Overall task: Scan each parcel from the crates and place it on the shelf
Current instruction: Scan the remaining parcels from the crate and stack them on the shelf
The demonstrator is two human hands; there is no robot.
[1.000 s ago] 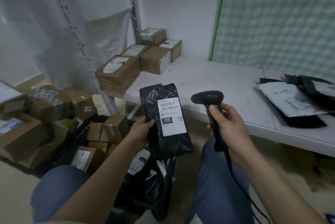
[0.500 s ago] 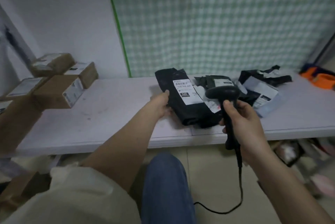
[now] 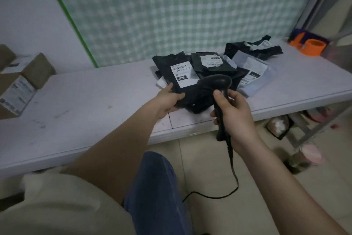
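Left hand is gripping 1 black parcel lying on the shelf, right hand is grasping 1 scanner.

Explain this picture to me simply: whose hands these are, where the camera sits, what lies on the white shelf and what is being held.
There is no machine here. A person wears a camera on the head, looking down at their own two hands. The left hand grips a black parcel with a white label, lying on the white shelf against a pile of bagged parcels. The right hand holds a corded barcode scanner. Cardboard boxes sit at the shelf's left end, and an orange tape dispenser at its right end.
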